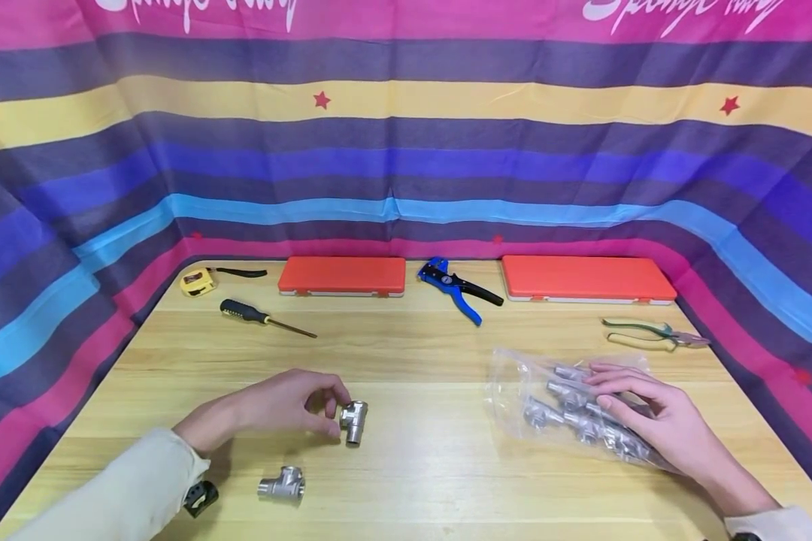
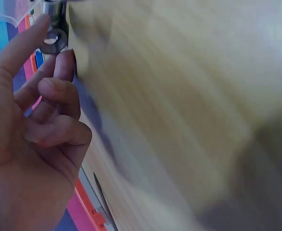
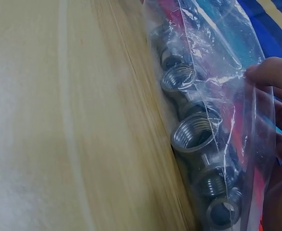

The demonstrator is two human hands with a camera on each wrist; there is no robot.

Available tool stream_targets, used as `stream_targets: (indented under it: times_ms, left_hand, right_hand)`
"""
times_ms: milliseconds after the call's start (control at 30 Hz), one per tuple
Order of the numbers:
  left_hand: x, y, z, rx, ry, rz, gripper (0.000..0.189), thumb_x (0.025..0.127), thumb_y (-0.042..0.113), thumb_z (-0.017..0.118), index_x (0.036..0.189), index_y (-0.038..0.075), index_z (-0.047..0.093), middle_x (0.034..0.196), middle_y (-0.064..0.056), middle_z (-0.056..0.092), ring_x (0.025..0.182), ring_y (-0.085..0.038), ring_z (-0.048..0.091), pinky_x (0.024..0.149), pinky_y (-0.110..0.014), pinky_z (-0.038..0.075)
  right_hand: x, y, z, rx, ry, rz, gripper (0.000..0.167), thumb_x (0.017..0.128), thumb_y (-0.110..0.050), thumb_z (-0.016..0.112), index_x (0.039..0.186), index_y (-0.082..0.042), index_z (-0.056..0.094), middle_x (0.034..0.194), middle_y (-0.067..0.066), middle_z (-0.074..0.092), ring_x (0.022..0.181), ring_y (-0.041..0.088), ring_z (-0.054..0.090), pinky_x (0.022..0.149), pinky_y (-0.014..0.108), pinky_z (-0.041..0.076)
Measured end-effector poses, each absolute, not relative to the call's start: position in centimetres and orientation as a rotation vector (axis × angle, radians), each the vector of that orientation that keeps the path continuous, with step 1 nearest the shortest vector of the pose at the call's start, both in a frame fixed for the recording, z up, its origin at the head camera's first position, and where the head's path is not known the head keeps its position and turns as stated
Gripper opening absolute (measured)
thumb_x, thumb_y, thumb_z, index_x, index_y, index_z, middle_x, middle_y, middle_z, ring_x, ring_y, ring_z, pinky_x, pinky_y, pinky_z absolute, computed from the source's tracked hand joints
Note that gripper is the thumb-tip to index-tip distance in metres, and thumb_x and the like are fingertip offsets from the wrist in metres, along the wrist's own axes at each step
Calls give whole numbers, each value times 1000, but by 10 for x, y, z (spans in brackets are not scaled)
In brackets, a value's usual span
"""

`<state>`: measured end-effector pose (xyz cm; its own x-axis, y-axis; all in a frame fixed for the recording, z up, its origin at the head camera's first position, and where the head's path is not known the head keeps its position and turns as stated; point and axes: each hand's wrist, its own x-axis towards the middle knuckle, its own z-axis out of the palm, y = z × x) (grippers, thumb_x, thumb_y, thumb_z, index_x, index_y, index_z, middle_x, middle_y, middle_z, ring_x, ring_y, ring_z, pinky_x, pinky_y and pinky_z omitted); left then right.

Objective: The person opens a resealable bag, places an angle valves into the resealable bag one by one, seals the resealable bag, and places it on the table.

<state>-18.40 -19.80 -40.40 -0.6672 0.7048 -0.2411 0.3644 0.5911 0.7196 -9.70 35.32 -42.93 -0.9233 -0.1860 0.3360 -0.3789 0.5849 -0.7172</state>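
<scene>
My left hand (image 1: 291, 402) pinches a metal tee pipe fitting (image 1: 356, 422) between thumb and fingertips, over the middle of the table. In the left wrist view the fitting's round opening (image 2: 54, 42) shows at the fingertips, and the other fingers curl loosely. A second tee fitting (image 1: 286, 483) lies on the table nearer me, below the left wrist. On the right, my right hand (image 1: 670, 421) holds the film of a clear plastic bag (image 1: 510, 383). Several metal fittings (image 3: 196, 132) with threaded openings lie inside it, partly covered by the hand in the head view.
Along the back lie a yellow tape measure (image 1: 198, 282), two red cases (image 1: 341, 275), and blue-and-black wire strippers (image 1: 456, 285). A screwdriver (image 1: 267, 318) lies at the left, pliers (image 1: 656, 333) at the right. A striped cloth (image 1: 392, 165) encloses the wooden table (image 1: 433, 488).
</scene>
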Motion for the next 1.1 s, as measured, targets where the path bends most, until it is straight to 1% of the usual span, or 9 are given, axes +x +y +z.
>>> stream_targets:
  times_ms: [200, 267, 400, 500, 700, 833, 967, 1033, 1100]
  left_hand:
    - [-179, -193, -407, 895, 2365, 880, 26, 97, 42, 83, 113, 24, 73, 92, 14, 70, 82, -4, 61, 76, -24, 54]
    - [-180, -191, -407, 907, 2360, 883, 23, 99, 40, 80, 113, 23, 73, 93, 14, 70, 83, -4, 63, 77, -24, 55]
    - [-184, -185, -406, 902, 2349, 890, 23, 101, 38, 78, 115, 22, 73, 96, 15, 73, 90, -3, 68, 85, -24, 59]
    - [-190, -171, -405, 899, 2343, 912, 24, 100, 37, 79, 116, 19, 74, 98, 14, 75, 92, -6, 70, 86, -25, 60]
    - [-201, -115, -406, 898, 2320, 927, 23, 98, 35, 83, 115, 21, 74, 97, 15, 75, 86, -9, 67, 74, -26, 58]
    - [-203, -71, -406, 973, 2280, 909, 20, 99, 32, 83, 114, 22, 74, 97, 17, 75, 85, -5, 67, 76, -24, 56]
    - [-202, -31, -401, 1085, 2307, 828, 19, 99, 31, 83, 113, 21, 75, 100, 16, 78, 89, 2, 67, 84, -20, 54]
    - [-202, -13, -397, 1112, 2329, 785, 20, 99, 32, 83, 113, 20, 76, 102, 14, 80, 88, 4, 67, 84, -19, 53]
    - [-202, 3, -393, 1117, 2350, 753, 21, 99, 34, 83, 112, 19, 76, 101, 14, 81, 85, 4, 67, 80, -18, 54]
  right_hand:
    - [-96, 353, -429, 476, -2582, 1244, 31, 95, 10, 77, 117, -11, 81, 130, 11, 78, 139, 2, 59, 109, 6, 43]
    - [-96, 353, -429, 473, -2583, 1243, 31, 95, 10, 77, 117, -12, 81, 130, 11, 78, 139, 2, 59, 109, 6, 43]
    - [-96, 353, -429, 474, -2582, 1251, 31, 95, 9, 77, 117, -12, 81, 131, 10, 77, 139, 2, 59, 108, 6, 43]
    - [-97, 353, -430, 491, -2571, 1253, 32, 94, 11, 77, 117, -11, 81, 130, 10, 77, 139, 3, 59, 108, 6, 44]
    - [-97, 353, -431, 462, -2589, 1252, 31, 94, 9, 77, 116, -12, 82, 131, 9, 77, 138, 1, 59, 108, 6, 44]
    - [-96, 353, -432, 422, -2617, 1232, 29, 96, 6, 77, 116, -16, 82, 133, 8, 76, 137, -1, 59, 106, 5, 43]
    - [-97, 353, -431, 420, -2629, 1227, 29, 97, 4, 78, 117, -17, 82, 134, 9, 76, 138, -1, 58, 108, 5, 42]
    - [-98, 354, -430, 420, -2630, 1227, 29, 97, 4, 78, 117, -17, 82, 133, 10, 76, 138, -2, 58, 109, 5, 41]
    - [-97, 354, -430, 417, -2626, 1226, 30, 96, 4, 78, 117, -17, 82, 133, 10, 77, 138, -2, 58, 109, 5, 40]
